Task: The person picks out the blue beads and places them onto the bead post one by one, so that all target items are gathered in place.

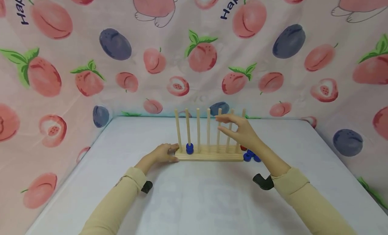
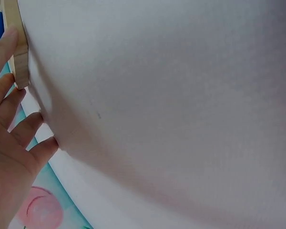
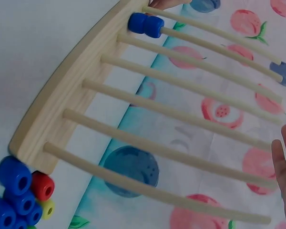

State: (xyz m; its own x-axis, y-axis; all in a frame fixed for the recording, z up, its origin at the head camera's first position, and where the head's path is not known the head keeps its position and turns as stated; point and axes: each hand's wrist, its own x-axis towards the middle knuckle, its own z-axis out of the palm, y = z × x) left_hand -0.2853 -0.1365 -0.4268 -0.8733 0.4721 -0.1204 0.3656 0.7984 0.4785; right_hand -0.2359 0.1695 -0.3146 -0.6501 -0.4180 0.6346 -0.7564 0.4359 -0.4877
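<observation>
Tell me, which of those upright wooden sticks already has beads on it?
The second thin wooden peg from the left. It alone carries stacked round blue beads at its foot, on the long wooden base; the other six pegs are bare.

Beads (image 1: pixel 189 148) on second peg; loose beads (image 1: pixel 251 156) right of rack (image 1: pixel 209 156), perhaps touching.

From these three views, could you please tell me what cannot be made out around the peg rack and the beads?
- Loose beads, head view: partly hidden behind the right hand and wrist; no count possible.
- Same pile, right wrist view: cut off by the bottom-left edge.
- Wooden rack, left wrist view: only one end shows beside the left hand; pegs are out of frame.
</observation>
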